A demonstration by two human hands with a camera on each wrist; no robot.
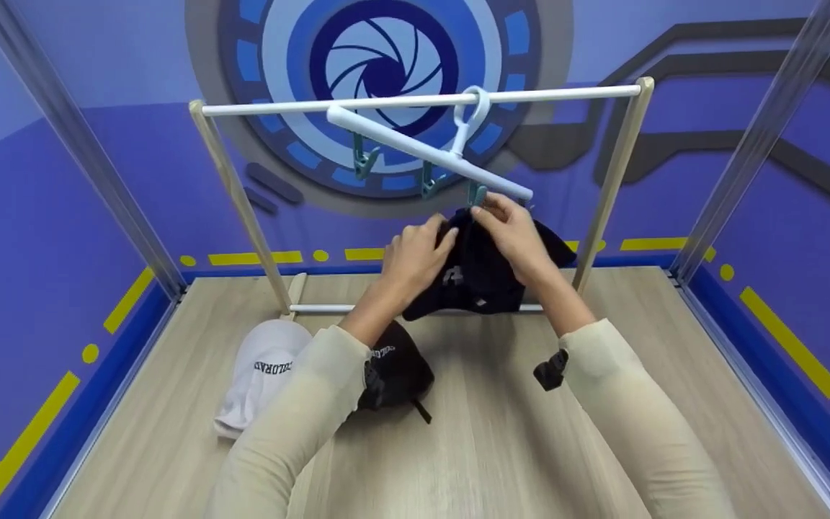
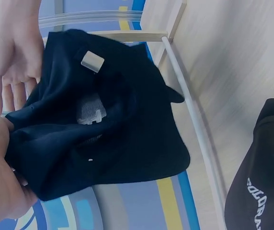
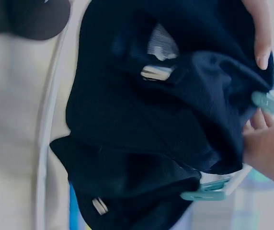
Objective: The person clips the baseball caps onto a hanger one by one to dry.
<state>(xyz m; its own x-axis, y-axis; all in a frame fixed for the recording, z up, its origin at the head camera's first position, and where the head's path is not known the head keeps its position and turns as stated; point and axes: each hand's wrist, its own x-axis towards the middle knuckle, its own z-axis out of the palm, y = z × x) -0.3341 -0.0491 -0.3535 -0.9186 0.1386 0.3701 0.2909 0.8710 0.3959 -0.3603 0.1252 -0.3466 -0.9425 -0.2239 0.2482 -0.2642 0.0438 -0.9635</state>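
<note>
Against the purple-blue wall (image 1: pixel 137 194), your garment rack (image 1: pixel 242 209) carries a slanting pale hanger (image 1: pixel 400 142), with the navy baseball cap (image 1: pixel 488 263) just below its right part. Your left hand (image 1: pixel 411 256) pinches the cap's edge and your right hand (image 1: pixel 514 236) pinches the teal clip (image 1: pixel 477 193); should it catch only a thin fold, the cap could slip down.

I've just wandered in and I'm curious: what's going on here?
A person's left hand grips a dark cap, while the right hand appears to pinch a teal clip at its edge, under a white hanger. I can't tell whether the clip holds it. Another dark cap hangs beside it. A white cap and black cap lie below.
</note>
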